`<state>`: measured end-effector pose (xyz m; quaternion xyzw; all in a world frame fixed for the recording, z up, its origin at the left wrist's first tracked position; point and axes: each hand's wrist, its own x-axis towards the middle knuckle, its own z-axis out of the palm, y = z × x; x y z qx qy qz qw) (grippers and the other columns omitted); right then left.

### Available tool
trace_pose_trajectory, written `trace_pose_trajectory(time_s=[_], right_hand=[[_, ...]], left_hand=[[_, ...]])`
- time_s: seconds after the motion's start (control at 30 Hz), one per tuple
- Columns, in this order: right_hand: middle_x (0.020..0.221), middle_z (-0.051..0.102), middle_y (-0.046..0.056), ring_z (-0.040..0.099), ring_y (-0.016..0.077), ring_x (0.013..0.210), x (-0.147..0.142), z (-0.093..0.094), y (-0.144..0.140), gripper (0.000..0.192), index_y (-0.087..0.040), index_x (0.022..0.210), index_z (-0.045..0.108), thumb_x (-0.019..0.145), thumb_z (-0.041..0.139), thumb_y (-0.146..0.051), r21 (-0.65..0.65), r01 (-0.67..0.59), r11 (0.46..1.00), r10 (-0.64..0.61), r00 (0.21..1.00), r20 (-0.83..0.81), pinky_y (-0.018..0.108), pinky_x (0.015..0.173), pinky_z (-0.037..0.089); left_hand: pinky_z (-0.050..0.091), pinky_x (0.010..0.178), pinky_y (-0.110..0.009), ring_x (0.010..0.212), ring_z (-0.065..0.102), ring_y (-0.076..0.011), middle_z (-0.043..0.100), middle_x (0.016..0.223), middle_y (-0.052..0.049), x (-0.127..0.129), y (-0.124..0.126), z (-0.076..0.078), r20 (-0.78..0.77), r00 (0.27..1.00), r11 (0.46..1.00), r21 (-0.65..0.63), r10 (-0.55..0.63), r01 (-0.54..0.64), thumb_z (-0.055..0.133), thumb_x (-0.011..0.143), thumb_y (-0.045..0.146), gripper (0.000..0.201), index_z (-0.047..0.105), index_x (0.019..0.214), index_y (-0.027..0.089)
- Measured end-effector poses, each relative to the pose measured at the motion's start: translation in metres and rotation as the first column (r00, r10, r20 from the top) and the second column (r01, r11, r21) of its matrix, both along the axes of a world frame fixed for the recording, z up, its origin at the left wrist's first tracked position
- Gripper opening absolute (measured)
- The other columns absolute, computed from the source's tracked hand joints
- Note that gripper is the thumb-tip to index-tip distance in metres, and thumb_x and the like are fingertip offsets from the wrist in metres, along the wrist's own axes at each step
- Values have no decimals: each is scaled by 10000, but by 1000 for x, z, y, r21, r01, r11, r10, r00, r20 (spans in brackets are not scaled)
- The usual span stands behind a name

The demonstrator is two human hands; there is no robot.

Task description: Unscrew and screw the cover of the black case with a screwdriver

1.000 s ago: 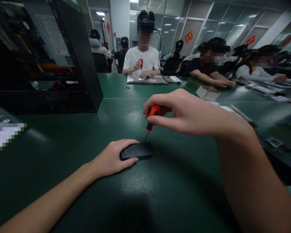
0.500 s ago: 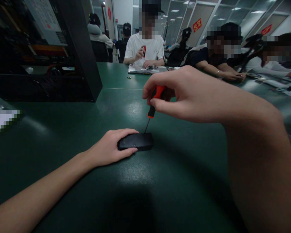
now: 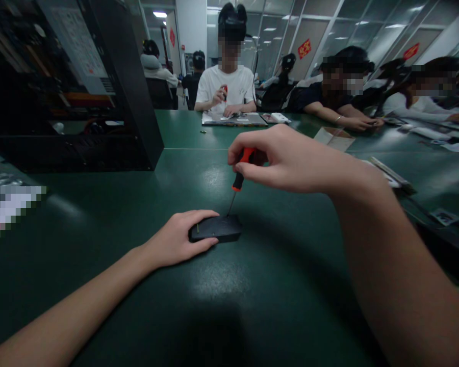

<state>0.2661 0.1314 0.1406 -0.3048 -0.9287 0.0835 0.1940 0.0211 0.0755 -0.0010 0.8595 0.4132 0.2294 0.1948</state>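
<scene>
A black oblong casing lies on the green table; its exact kind I cannot make out. My left hand is closed around its left end, thumb on the near side and fingers on the far side. Above and to the right, my right hand grips a screwdriver with a red and black handle. The thin shaft slants down, and its tip meets the top of the casing near the far right edge. My palm and fingers hide part of the handle.
A tall black open-sided case stands at the left. Across the table a person in a white shirt holds another screwdriver over a flat tray. A cardboard box sits behind my right wrist, and several people sit at the right.
The view has tilted slightly upward, showing the box and more items at the right. The casing has turned slightly, while both hands keep their grips and the screwdriver tip stays on it.
</scene>
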Motion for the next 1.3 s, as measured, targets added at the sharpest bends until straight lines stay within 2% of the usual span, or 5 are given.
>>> trace_pose_trajectory(time_s=[0.33,0.67,1.0,1.17,1.3], right_hand=[[835,704,51,626,166,720,6,-5,8,232,-160,1005,680,921,572,-348,-48,54,997,-54,999,-5,271,676,415],[816,707,44,629,158,692,6,-3,7,217,-165,980,679,919,577,-346,-72,86,994,-85,996,18,264,655,418],[843,714,53,625,164,706,9,-2,7,257,-169,981,683,928,566,-392,-41,74,996,-72,997,40,267,645,413],[853,708,47,620,161,727,2,-1,1,199,-171,971,688,920,572,-325,8,44,999,-44,999,25,267,665,410],[877,713,43,623,157,752,-6,3,-8,165,-161,993,687,886,577,-224,-35,4,999,-3,1000,26,264,686,422]], left_hand=[[504,1008,-379,1152,669,-267,693,1296,-87,-2,-1,-2,32,999,1000,1,-30,30,700,902,387,508,572,1363,216],[506,1003,-392,1168,665,-276,689,1312,-96,-4,-2,-3,60,997,999,0,-43,43,716,894,375,523,565,1370,221],[509,995,-389,1162,669,-267,690,1306,-87,-5,-2,-4,73,996,999,-11,-48,49,720,895,384,520,568,1365,219],[486,1035,-414,1246,622,-284,625,1403,-112,-5,-3,-4,54,997,999,-8,-50,50,688,918,396,589,484,1443,221],[496,1024,-411,1227,633,-286,634,1388,-115,-5,-3,-5,58,997,999,-1,-48,48,684,917,393,585,484,1442,230]])
